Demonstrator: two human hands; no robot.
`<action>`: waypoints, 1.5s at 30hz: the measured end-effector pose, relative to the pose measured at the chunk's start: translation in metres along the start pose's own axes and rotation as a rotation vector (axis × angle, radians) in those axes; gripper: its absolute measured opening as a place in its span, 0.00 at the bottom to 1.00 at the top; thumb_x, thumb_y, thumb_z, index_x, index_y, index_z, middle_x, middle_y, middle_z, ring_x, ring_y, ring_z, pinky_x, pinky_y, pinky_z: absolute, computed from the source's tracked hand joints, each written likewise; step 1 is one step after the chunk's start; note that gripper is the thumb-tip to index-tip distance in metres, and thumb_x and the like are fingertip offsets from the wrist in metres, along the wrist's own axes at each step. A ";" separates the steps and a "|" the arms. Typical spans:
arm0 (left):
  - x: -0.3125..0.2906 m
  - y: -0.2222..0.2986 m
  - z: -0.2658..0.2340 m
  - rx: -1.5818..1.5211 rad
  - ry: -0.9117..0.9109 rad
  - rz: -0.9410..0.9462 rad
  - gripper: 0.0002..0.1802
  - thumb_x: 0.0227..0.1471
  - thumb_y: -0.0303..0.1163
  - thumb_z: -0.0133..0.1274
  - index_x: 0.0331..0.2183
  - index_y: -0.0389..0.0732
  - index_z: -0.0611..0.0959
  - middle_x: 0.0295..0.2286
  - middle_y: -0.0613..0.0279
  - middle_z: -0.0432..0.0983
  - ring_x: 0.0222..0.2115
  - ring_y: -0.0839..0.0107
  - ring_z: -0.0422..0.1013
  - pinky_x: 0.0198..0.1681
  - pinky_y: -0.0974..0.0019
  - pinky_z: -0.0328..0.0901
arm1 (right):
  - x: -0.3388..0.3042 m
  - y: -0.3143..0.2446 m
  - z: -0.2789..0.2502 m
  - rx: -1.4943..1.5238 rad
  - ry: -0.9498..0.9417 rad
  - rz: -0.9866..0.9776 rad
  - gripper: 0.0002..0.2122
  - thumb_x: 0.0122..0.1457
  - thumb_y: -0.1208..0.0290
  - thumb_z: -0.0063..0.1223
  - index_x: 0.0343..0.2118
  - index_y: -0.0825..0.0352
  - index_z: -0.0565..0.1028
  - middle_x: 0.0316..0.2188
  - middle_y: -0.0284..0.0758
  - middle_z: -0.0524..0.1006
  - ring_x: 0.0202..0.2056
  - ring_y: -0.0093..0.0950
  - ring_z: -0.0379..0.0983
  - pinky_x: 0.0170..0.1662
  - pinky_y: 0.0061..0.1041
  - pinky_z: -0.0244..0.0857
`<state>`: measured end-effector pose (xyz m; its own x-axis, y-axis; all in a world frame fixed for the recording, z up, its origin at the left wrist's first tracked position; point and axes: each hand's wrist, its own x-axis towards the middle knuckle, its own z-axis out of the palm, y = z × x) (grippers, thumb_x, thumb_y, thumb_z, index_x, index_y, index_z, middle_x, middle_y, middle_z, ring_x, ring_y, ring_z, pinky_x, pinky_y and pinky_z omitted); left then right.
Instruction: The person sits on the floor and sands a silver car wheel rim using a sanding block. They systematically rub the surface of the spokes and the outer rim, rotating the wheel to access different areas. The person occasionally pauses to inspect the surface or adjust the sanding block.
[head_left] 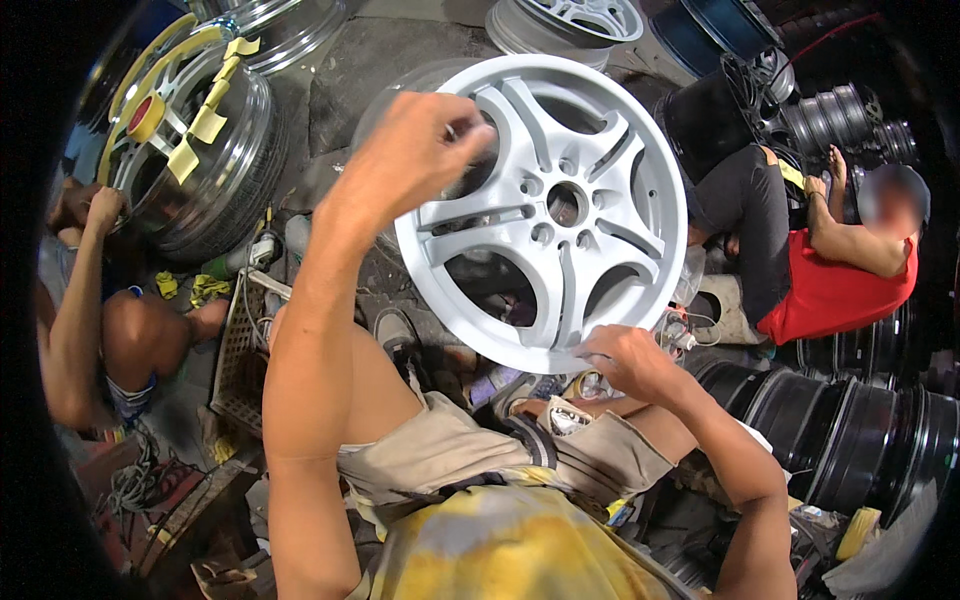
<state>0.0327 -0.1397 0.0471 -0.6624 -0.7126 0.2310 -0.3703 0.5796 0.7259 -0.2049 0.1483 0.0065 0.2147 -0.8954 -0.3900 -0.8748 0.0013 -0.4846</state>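
Note:
A white alloy wheel rim [605, 215] with split spokes and a ring of bolt holes is tilted before my knees. My left hand [425, 145] is raised over its upper left edge, the fingers curled in and slightly blurred. Whatever is between those fingers, if anything, is too small or hidden to name. At the rim's lower edge, my right hand [635, 365] has its fingers closed over the lip and seems to steady it. Part of the rim's far left edge is covered by my left hand and forearm.
On the left, a person's hand [105, 210] is beside a tyred wheel [255, 165] with yellow tape strips. A person in a red top [840, 290] sits at right. Black rims [830, 425] lie lower right; another white rim [545, 40] stands behind. A plastic crate [235, 370] is left.

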 end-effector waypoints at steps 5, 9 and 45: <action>0.005 -0.007 -0.021 0.050 0.120 -0.105 0.19 0.59 0.39 0.57 0.36 0.29 0.84 0.23 0.52 0.79 0.24 0.72 0.72 0.33 0.64 0.68 | 0.048 -0.056 0.033 0.119 0.196 -0.061 0.10 0.57 0.76 0.54 0.40 0.67 0.82 0.35 0.45 0.81 0.35 0.44 0.78 0.41 0.40 0.72; 0.007 -0.009 -0.025 0.063 0.126 -0.100 0.20 0.60 0.41 0.56 0.35 0.30 0.85 0.20 0.56 0.78 0.23 0.75 0.69 0.31 0.68 0.66 | 0.135 -0.095 0.017 0.663 0.433 0.092 0.11 0.59 0.74 0.55 0.42 0.71 0.82 0.35 0.49 0.82 0.34 0.46 0.80 0.40 0.40 0.72; -0.011 -0.039 -0.050 0.009 0.223 -0.165 0.19 0.60 0.40 0.55 0.33 0.30 0.85 0.19 0.60 0.76 0.22 0.76 0.67 0.29 0.66 0.64 | 0.178 -0.057 -0.040 -0.661 0.525 -0.646 0.18 0.52 0.73 0.55 0.48 0.64 0.78 0.48 0.34 0.76 0.53 0.34 0.70 0.59 0.40 0.61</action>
<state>0.0871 -0.1746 0.0483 -0.4330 -0.8666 0.2481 -0.4678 0.4513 0.7599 -0.1339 -0.0289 -0.0037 0.6465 -0.7199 0.2527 -0.7579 -0.6441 0.1040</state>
